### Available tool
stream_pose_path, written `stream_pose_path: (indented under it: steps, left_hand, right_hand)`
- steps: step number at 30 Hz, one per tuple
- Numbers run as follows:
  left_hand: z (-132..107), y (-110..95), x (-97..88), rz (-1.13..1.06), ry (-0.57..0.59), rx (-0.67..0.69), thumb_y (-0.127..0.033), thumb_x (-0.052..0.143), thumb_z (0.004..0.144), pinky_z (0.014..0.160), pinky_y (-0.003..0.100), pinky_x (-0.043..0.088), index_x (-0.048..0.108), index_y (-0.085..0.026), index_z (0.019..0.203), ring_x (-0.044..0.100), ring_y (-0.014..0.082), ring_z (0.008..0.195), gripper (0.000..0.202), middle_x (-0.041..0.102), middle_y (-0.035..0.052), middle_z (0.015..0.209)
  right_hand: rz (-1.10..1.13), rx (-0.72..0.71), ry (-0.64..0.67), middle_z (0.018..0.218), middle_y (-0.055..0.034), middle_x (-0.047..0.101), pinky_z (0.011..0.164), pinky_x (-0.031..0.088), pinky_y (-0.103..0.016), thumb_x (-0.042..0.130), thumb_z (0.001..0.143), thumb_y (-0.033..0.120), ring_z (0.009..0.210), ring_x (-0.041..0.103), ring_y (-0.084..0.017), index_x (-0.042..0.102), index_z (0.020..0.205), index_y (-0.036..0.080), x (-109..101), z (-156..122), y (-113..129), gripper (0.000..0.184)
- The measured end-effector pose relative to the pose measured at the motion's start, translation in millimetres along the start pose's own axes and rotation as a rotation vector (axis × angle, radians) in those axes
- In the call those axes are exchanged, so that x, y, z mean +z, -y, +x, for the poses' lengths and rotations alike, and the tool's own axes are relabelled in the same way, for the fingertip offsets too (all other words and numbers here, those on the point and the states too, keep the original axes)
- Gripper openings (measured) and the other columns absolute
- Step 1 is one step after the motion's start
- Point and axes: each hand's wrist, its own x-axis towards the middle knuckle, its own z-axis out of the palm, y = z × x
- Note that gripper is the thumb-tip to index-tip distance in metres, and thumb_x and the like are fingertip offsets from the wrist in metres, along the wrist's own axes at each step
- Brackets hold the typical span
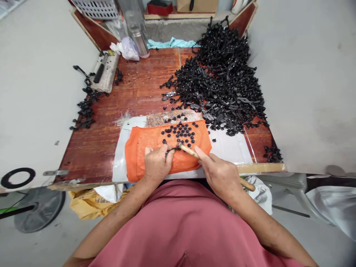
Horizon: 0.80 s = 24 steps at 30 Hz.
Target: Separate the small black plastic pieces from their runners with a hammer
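Mid-job, by the look of it: small round black pieces [182,130] dot the orange cloth [139,148], and a big heap of black parts [222,83] beyond its right end seems left to work. Over the cloth, the left hand [157,163] pinches a black strip [174,148]; the right hand [221,176] wraps around a hammer [190,150], head at the strip's end.

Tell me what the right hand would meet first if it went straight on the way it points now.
The right hand, gripping a wooden-handled hammer, would probably first meet the small black round pieces on the orange cloth, though its height above them is unclear.
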Motion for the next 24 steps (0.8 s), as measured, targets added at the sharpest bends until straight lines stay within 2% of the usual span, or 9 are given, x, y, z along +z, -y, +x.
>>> stream_pose_path:
  steps: [3, 8, 12, 15, 18, 20, 24]
  left_hand:
    - [-0.1, 0.5, -0.6, -0.011, -0.015, 0.018, -0.033, 0.06, 0.096, 0.079, 0.038, 0.035, 0.072, -0.022, 0.085, 0.063, 0.0202, 0.062, 0.02, 0.074, 0.0021, 0.067]
    - [0.1, 1.7, -1.1, -0.031, -0.026, 0.016, -0.032, 0.06, 0.096, 0.081, 0.039, 0.036, 0.072, -0.021, 0.086, 0.064, 0.0211, 0.066, 0.019, 0.075, 0.0028, 0.07]
    - [0.7, 4.7, -3.2, -0.161, 0.016, -0.064, -0.034, 0.059, 0.096, 0.082, 0.036, 0.039, 0.072, -0.022, 0.086, 0.063, 0.0192, 0.066, 0.02, 0.072, 0.0, 0.066]
    - [-0.2, 10.3, -10.1, -0.277, 0.054, -0.101, -0.035, 0.053, 0.097, 0.083, 0.034, 0.041, 0.072, -0.023, 0.095, 0.063, 0.0186, 0.067, 0.023, 0.071, -0.0008, 0.068]
    - [-3.2, 18.3, -21.7, -0.316, 0.08, -0.113, -0.036, 0.048, 0.097, 0.084, 0.034, 0.041, 0.071, -0.023, 0.101, 0.064, 0.0194, 0.071, 0.027, 0.072, 0.0003, 0.074]
    - [-6.5, 24.3, -30.9, -0.322, 0.09, -0.146, -0.038, 0.047, 0.097, 0.082, 0.034, 0.041, 0.069, -0.022, 0.098, 0.063, 0.0196, 0.072, 0.027, 0.07, 0.0001, 0.073]
    - [-16.4, 36.3, -47.9, -0.44, 0.152, -0.245, -0.043, 0.048, 0.096, 0.07, 0.028, 0.04, 0.062, -0.023, 0.092, 0.055, 0.0168, 0.067, 0.026, 0.061, -0.003, 0.069]
  right_hand:
    - [0.015, 0.026, -0.003, 0.088, -0.0033, 0.073, 0.062, 0.043, -0.025, 0.039, 0.109, 0.025, 0.07, 0.067, -0.015, 0.044, 0.16, 0.027, -1.1, 0.8, 0.4, 0.051]
    - [0.016, 0.054, 0.116, 0.091, -0.0042, 0.077, 0.058, 0.043, -0.025, 0.044, 0.107, 0.026, 0.068, 0.07, -0.017, 0.047, 0.158, 0.029, 1.4, 1.5, 0.5, 0.051]
    - [0.292, 0.099, 0.015, 0.113, -0.006, 0.079, 0.076, 0.052, -0.026, 0.044, 0.108, 0.029, 0.09, 0.075, -0.018, 0.048, 0.156, 0.025, -1.0, 5.6, -3.3, 0.048]
    - [0.41, 0.145, -0.023, 0.118, -0.0045, 0.078, 0.082, 0.052, -0.026, 0.052, 0.104, 0.028, 0.094, 0.075, -0.018, 0.06, 0.144, 0.025, -5.3, 18.1, 0.7, 0.041]
    - [0.341, 0.14, 0.017, 0.101, -0.0003, 0.08, 0.076, 0.05, -0.026, 0.054, 0.102, 0.031, 0.086, 0.074, -0.018, 0.071, 0.125, 0.029, -3.7, 39.8, 14.3, 0.028]
    - [0.242, 0.108, 0.083, 0.098, -0.0003, 0.08, 0.072, 0.048, -0.027, 0.051, 0.103, 0.033, 0.085, 0.074, -0.02, 0.073, 0.117, 0.03, 1.7, 55.3, 25.3, 0.026]
    - [0.022, 0.048, 0.241, 0.102, -0.0046, 0.08, 0.065, 0.045, -0.029, 0.044, 0.104, 0.03, 0.084, 0.074, -0.023, 0.072, 0.117, 0.027, 13.1, 75.3, 40.5, 0.03]
